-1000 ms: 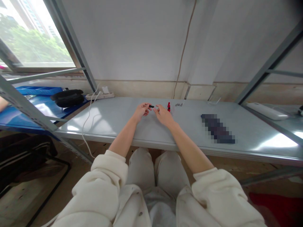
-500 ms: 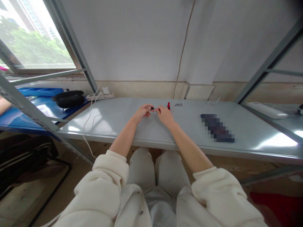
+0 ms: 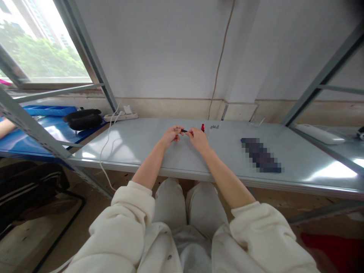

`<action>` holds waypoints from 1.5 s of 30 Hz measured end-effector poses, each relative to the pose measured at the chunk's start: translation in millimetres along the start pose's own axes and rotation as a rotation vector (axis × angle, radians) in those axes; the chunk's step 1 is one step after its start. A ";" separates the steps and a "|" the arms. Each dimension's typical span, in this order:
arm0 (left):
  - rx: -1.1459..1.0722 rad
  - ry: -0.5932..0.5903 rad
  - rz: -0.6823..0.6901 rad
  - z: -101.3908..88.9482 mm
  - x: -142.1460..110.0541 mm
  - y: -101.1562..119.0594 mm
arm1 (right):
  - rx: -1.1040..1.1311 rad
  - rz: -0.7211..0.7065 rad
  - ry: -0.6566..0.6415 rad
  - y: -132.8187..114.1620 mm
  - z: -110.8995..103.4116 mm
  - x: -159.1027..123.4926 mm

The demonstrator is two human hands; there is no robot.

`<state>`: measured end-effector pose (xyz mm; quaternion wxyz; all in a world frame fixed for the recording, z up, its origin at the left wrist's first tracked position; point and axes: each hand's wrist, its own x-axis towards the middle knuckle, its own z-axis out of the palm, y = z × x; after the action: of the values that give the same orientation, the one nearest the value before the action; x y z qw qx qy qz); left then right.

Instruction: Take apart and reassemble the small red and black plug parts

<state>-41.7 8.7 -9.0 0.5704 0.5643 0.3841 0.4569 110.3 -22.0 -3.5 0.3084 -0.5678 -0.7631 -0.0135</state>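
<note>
Over the grey table (image 3: 136,146), a thin black stick-like piece (image 3: 184,131) is held between my two hands, its exact kind too small to tell. My left hand (image 3: 171,135) pinches its left end, fingers curled. My right hand (image 3: 199,139) closes thumb and fingertips on its right end. Just behind my right hand is a small red and black piece (image 3: 203,127), partly covered by that hand. Several tiny grey parts (image 3: 214,127) lie a little farther right.
A white power strip (image 3: 121,116) with a trailing cable (image 3: 105,146) lies at the back left. To the right is a dark pixelated object (image 3: 261,154). Metal posts (image 3: 85,57) frame the table. A black case (image 3: 85,119) and another person's arm (image 3: 6,127) are at far left.
A longer stretch of the black piece shows between my fingertips now. Both hands have stayed almost in the same place.
</note>
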 end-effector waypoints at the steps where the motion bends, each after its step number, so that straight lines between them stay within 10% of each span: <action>1: -0.007 0.001 -0.003 0.0 0.5 -0.5 | -0.008 -0.005 0.004 -0.1 -0.1 -0.4; 20: -0.052 0.114 -0.023 3.7 -0.2 1.0 | 0.022 -0.061 0.018 0.7 -0.4 -2.6; 36: 0.001 -0.055 0.104 4.5 -1.9 2.3 | 0.098 -0.092 0.122 2.3 1.1 -1.4; 45: 0.079 0.115 0.162 7.6 0.0 2.2 | 0.083 -0.099 0.083 7.2 4.7 -0.6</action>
<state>-34.7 6.4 -6.3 0.4859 0.5883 0.3869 0.5178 114.5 -18.3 -9.9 0.3621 -0.5151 -0.7766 -0.0206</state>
